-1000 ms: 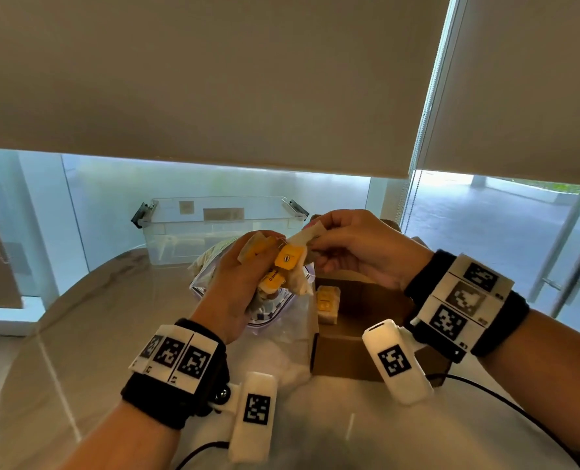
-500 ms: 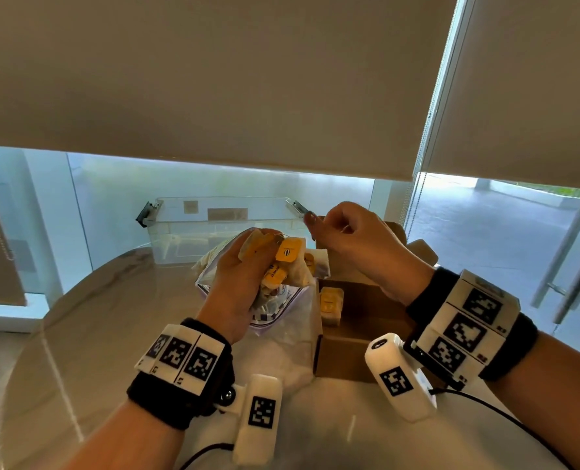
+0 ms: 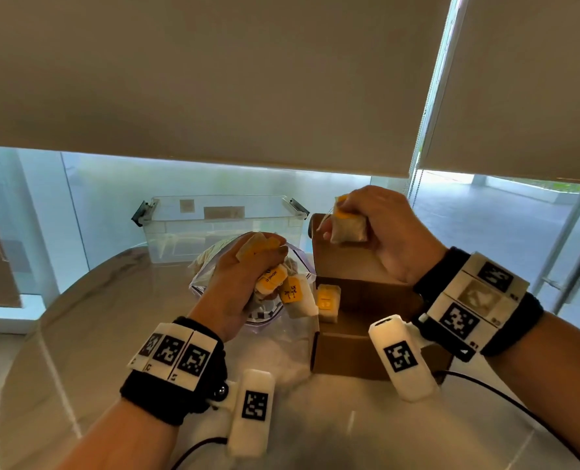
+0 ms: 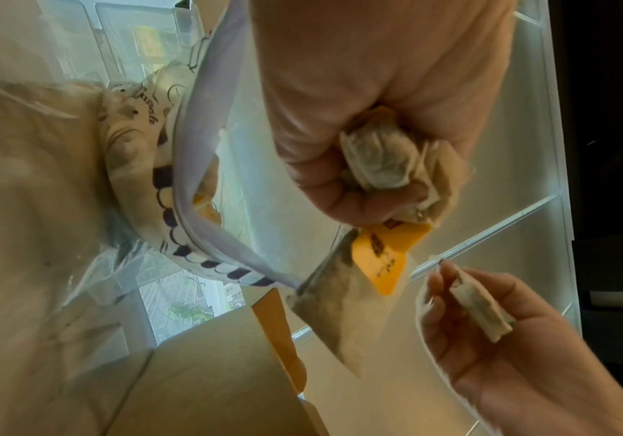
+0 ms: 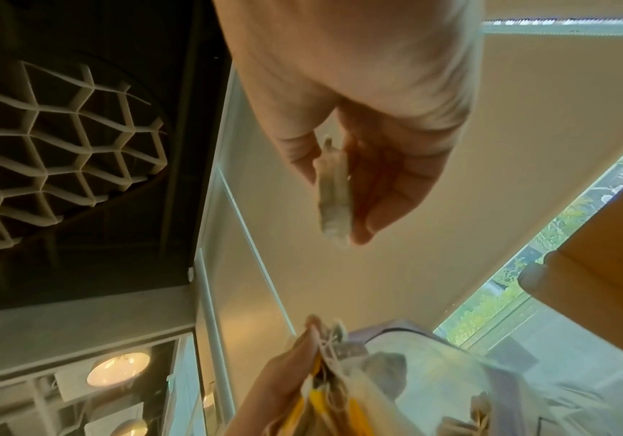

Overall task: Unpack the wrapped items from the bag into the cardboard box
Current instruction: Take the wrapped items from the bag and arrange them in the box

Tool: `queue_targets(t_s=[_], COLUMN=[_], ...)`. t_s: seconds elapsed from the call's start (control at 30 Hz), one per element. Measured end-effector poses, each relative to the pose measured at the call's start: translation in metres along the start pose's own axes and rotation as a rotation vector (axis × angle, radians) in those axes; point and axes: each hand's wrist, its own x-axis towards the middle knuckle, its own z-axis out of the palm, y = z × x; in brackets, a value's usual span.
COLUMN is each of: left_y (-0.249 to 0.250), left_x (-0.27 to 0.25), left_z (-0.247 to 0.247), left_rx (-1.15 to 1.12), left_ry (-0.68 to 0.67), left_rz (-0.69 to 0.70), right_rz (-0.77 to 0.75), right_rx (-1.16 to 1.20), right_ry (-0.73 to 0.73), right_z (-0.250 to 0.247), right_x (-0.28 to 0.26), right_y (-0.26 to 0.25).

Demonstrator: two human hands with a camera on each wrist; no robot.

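My left hand [image 3: 247, 283] grips a bunch of tea bags [image 3: 278, 283] with orange tags above the clear zip bag [image 3: 214, 283], which lies on the table. One tea bag dangles from that bunch [image 4: 343, 306]. My right hand [image 3: 366, 228] holds a single wrapped tea bag [image 3: 347, 228] pinched between thumb and fingers, raised above the open cardboard box [image 3: 349, 347]. The same tea bag [image 5: 334, 191] shows edge-on in the right wrist view. One tea bag [image 3: 327, 301] stands inside the box at its left wall.
A clear plastic storage bin [image 3: 220, 225] stands behind the bag near the window. The round marble table [image 3: 78, 351] curves off at left. The box's rear flap [image 3: 336, 262] stands upright. Cables trail from both wrist cameras across the near table.
My right hand pulled one tea bag free of the bunch and carried it right and up, over the box. The left hand kept its grip on the bunch.
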Motion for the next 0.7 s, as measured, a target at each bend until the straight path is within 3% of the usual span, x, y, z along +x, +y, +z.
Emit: queue_targets(t_s=[0.13, 0.23, 0.33, 0.53, 0.7], left_y=[0.000, -0.002, -0.001, 0.000, -0.004], left_x=[0.000, 0.001, 0.002, -0.006, -0.007], left_z=[-0.003, -0.007, -0.009, -0.005, 0.003], left_rx=[0.017, 0.109, 0.295, 0.551, 0.653], left_ry=[0.014, -0.051, -0.175, -0.489, -0.628], left_rz=[-0.005, -0.018, -0.063, -0.227, -0.366], right_rz=[-0.178, -0.250, -0.131, 0.172, 0.339], right_rx=[-0.242, -0.572, -0.824, -1.043, -1.241], right_ry=[0.174, 0.120, -0.059, -0.386, -0.595], right_z=[-0.017, -0.030, -0.037, -0.036, -0.020], right_x=[0.006, 0.011, 0.021, 0.054, 0.070], right_y=[-0.002, -0.004, 0.001, 0.011, 0.028])
